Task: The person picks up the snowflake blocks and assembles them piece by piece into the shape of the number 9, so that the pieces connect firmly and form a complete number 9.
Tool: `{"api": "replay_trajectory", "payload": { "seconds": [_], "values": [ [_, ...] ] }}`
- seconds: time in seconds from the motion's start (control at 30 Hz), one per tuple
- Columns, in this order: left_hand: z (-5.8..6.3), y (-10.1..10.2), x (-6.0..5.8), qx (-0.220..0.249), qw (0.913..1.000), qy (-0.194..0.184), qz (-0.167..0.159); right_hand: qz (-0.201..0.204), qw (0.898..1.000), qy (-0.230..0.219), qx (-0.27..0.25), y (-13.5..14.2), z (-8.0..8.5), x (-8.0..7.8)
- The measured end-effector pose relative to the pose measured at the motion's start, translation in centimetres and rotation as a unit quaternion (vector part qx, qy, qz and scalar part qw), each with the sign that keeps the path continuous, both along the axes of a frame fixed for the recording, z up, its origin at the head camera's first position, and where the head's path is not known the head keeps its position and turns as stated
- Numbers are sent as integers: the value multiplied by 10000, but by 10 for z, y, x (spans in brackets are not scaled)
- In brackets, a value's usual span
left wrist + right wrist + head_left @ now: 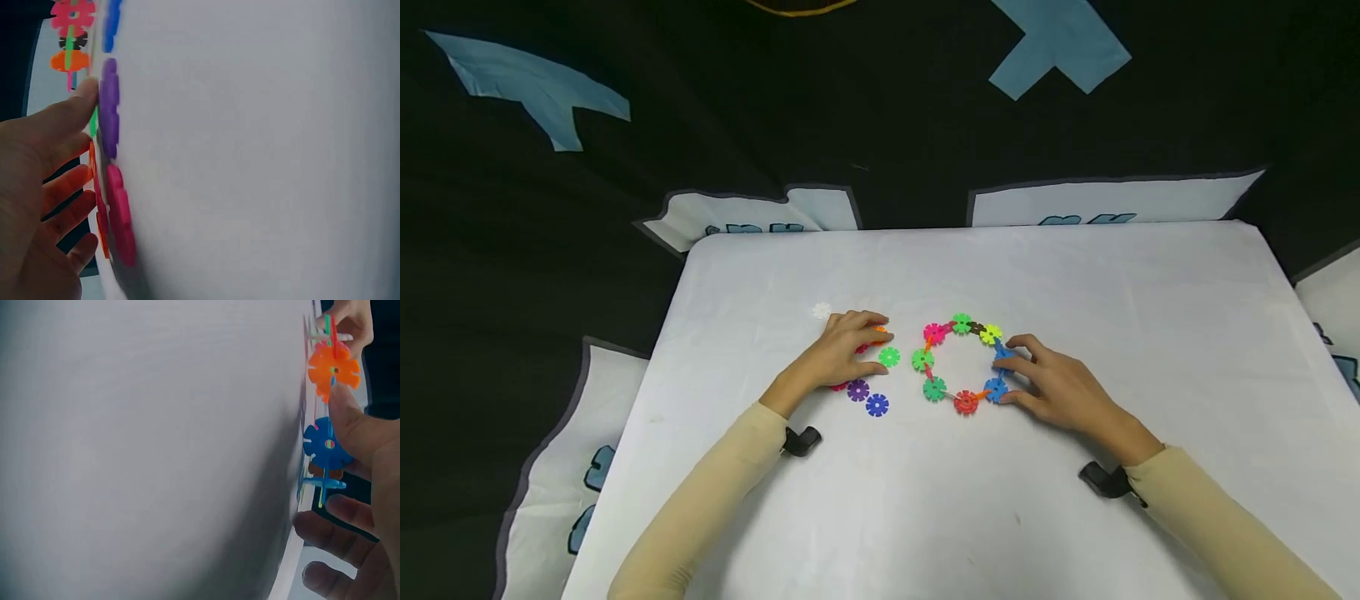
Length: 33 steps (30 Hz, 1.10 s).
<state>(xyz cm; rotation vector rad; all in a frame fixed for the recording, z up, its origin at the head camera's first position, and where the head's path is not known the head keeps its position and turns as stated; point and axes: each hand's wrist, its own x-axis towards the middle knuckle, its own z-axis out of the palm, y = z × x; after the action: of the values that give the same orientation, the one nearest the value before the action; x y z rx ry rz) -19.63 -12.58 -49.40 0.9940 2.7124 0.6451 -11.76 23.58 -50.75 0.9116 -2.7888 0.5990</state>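
A ring of linked notched plastic discs (966,403) in several colours lies on the white table. My right hand (1063,387) holds its right side, with thumb and index finger about the blue discs (325,444). In the right wrist view the thumb touches near an orange disc (334,369), while the other fingers stay apart from the ring. My left hand (842,350) hovers low over loose discs, its fingers loosely spread. Near its thumb are a light green disc (889,357) and a purple disc (858,390); orange and pink discs are partly hidden beneath it.
A dark blue disc (877,405) lies in front of the left hand and a white disc (822,311) behind it. The white tabletop (925,517) has its far edge against a dark cloth (910,150) with blue patches.
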Motion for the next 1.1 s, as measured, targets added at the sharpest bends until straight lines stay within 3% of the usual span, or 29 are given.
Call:
{"api": "replay_trajectory", "payload": {
  "seconds": [0.17,0.37,0.5,0.6,0.67,0.83,1.0,1.1],
  "values": [
    [-7,1,-3,26,10000,12,-7,-219,9997,-58,84,1,-3,3],
    [-5,-4,-6,98,9997,184,93,-396,9992,-2,99,6,-5,4],
    [-9,-25,-18,203,9944,398,953,-338,9993,134,111,7,-4,3],
    [-21,-38,-24,181,9863,243,1624,-71,9998,-14,191,6,-4,2],
    [-28,-38,-23,105,9837,61,1797,77,9995,-227,226,5,-3,3],
    [-38,-2,-6,106,9822,223,1861,-86,9985,-516,-147,11,-2,5],
    [-42,62,20,406,9738,524,2177,-531,9952,-409,-709,27,3,8],
    [-42,101,35,845,9691,331,2293,-724,9927,-300,-916,36,9,8]
  ]
}}
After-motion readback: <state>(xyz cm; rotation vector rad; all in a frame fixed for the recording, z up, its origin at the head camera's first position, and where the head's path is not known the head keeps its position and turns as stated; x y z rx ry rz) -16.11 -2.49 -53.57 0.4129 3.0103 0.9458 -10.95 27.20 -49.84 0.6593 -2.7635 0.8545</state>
